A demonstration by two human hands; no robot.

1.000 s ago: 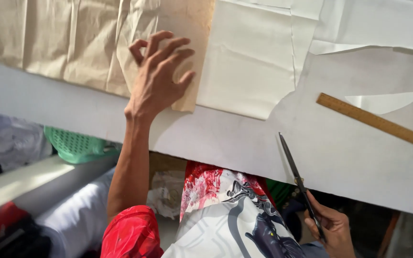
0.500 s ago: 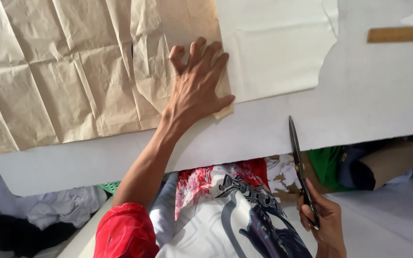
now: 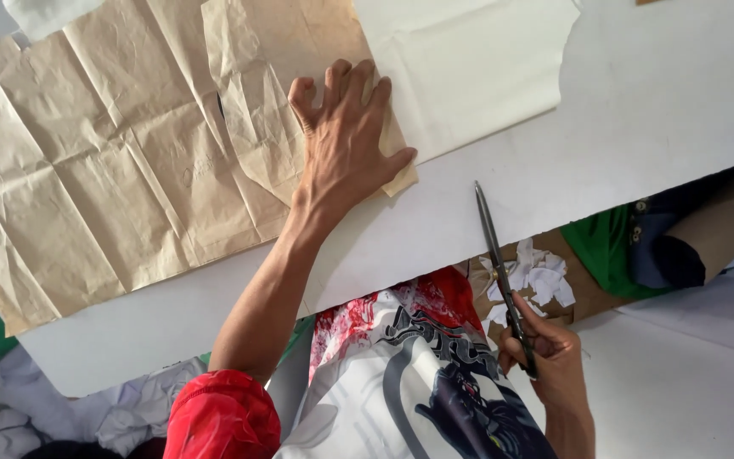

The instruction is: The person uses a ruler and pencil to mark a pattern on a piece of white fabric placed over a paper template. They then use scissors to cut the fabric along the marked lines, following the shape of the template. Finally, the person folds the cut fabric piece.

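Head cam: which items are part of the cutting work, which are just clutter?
In use:
left hand pressing the brown paper pattern
right hand holding scissors
white sheet under the blades

Lying about:
white scraps
green cloth
crumpled white cloth

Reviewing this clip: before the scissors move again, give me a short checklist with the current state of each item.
1. Left hand flat on the brown paper pattern, fingers spread: ok.
2. Right hand has a grip on the scissors at the handles: ok.
3. Scissor blades closed, tip pointing at the white sheet: ok; whether the tip touches the sheet, cannot tell.
4. Left fingers clear of the blades: ok, the hand lies well to the left of the tip.
5. Pattern lying smooth: not ok, it is creased and folded in several places.
6. Any marked cutting line on the white sheet: cannot tell.
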